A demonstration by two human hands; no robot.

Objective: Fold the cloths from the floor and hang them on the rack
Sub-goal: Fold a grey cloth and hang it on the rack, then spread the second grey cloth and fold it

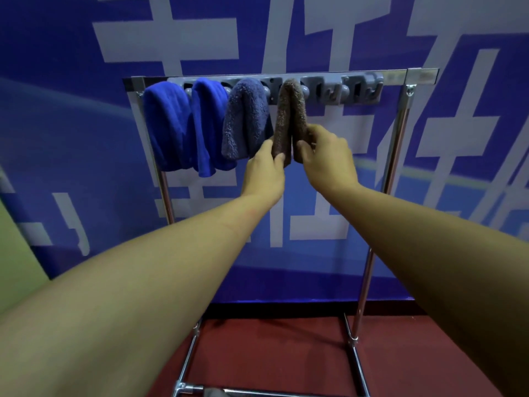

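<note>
You've got your left hand [264, 170] and right hand [323, 157] each pinching a bottom end of the brown cloth [290, 116] on the rack [400, 138]; it's soft, floppy stuff.

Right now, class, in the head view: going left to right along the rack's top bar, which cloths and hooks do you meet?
Bright blue cloth → second bright blue cloth → grey-blue fluffy cloth → brown cloth, gripped by both hands → bare grey hooks.

Large white characters cover the blue wall banner [429, 38], cropped and not readable
</note>
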